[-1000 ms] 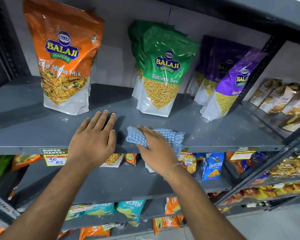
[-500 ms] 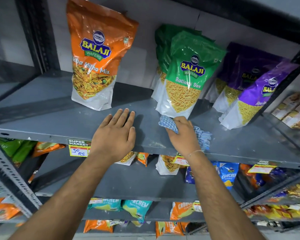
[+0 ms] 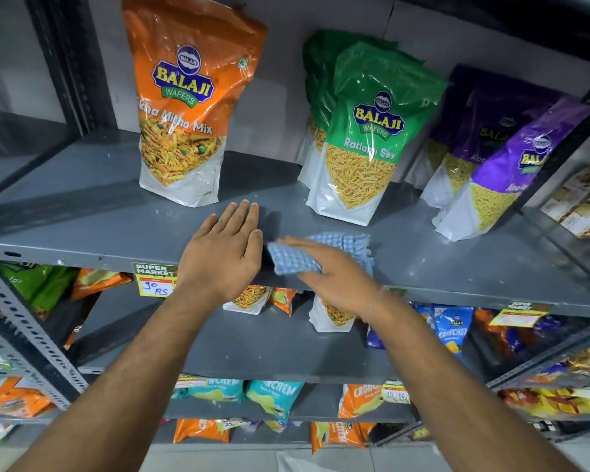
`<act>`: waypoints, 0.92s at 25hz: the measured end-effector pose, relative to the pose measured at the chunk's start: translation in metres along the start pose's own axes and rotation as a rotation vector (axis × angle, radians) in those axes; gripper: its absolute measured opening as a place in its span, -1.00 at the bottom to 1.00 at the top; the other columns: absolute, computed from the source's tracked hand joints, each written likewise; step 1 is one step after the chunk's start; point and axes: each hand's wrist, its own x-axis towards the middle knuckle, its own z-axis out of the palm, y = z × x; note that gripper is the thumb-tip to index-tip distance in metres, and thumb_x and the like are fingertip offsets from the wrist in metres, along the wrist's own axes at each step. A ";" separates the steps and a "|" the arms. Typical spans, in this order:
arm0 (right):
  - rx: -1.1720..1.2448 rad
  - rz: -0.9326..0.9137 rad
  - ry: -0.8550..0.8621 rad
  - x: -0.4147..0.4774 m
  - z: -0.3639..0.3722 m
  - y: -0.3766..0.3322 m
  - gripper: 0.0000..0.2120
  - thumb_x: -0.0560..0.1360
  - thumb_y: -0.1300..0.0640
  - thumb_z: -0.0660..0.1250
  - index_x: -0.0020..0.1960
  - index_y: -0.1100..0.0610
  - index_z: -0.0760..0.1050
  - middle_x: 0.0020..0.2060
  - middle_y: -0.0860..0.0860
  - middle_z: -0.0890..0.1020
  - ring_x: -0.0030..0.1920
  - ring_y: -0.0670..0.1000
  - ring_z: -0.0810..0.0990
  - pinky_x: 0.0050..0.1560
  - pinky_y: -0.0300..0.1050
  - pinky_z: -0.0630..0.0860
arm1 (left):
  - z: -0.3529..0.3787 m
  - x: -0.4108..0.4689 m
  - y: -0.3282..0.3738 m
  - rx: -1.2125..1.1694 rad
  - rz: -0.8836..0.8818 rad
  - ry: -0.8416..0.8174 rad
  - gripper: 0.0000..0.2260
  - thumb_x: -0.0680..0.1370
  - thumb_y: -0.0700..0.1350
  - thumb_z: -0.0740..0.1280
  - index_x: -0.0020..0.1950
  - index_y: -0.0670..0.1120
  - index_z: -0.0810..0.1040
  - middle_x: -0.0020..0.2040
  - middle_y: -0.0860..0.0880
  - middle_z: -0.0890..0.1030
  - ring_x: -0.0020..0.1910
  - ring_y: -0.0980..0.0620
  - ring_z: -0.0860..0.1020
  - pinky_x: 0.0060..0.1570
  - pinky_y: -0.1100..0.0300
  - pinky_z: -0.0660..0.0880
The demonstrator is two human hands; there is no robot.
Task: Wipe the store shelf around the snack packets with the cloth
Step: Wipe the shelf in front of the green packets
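Note:
A blue-and-white checked cloth (image 3: 292, 258) lies on the grey metal shelf (image 3: 99, 226) near its front edge. My right hand (image 3: 338, 277) presses flat on the cloth and is blurred. My left hand (image 3: 223, 253) rests palm down on the shelf just left of the cloth, fingers together and holding nothing. Behind the hands stand an orange snack packet (image 3: 184, 107), green packets (image 3: 365, 137) and purple packets (image 3: 491, 158).
A yellow price tag (image 3: 154, 281) hangs on the shelf's front lip. Lower shelves hold several blue, teal and orange packets (image 3: 452, 330). A dark perforated upright (image 3: 24, 321) runs at the left. Boxed goods (image 3: 579, 202) sit on the neighbouring shelf at right.
My right hand slid the cloth back from the green packet's base toward the front edge and leftward, close to my left hand. My left hand stayed put; the view shifted.

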 end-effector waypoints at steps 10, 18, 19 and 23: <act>0.023 0.099 0.291 -0.012 -0.029 0.002 -0.53 0.56 0.28 0.25 0.39 -0.10 0.49 0.23 -0.13 0.65 0.25 -0.10 0.59 0.29 -0.18 0.48 | 0.003 0.000 0.000 0.081 0.015 -0.026 -0.38 0.62 0.13 -0.24 0.69 0.03 -0.03 0.71 0.04 0.04 0.69 0.08 -0.05 0.66 0.03 -0.08; 0.069 0.148 0.251 -0.049 -0.011 -0.005 -0.66 0.52 0.12 0.28 0.29 -0.01 0.55 0.12 -0.03 0.70 0.14 -0.02 0.66 0.23 -0.03 0.55 | 0.008 0.003 -0.004 0.029 0.080 0.025 -0.33 0.58 0.16 -0.29 0.69 0.04 0.02 0.70 0.06 0.05 0.68 0.11 -0.04 0.66 0.03 -0.05; 0.132 0.164 0.288 -0.044 -0.020 -0.003 -0.70 0.55 0.10 0.29 0.27 0.01 0.56 0.10 -0.02 0.71 0.14 -0.01 0.67 0.23 0.03 0.55 | 0.006 0.003 -0.007 0.019 0.075 0.026 -0.32 0.57 0.17 -0.30 0.69 0.05 0.03 0.70 0.07 0.05 0.68 0.12 -0.04 0.66 0.03 -0.05; 0.231 0.161 0.514 -0.063 -0.055 0.012 -0.74 0.60 0.16 0.30 0.26 0.07 0.59 0.13 -0.07 0.71 0.18 -0.11 0.65 0.28 -0.02 0.54 | -0.002 -0.003 0.010 -0.086 0.031 0.056 -0.28 0.56 0.23 -0.29 0.67 0.05 0.14 0.70 0.03 0.13 0.67 0.11 -0.01 0.66 0.01 -0.06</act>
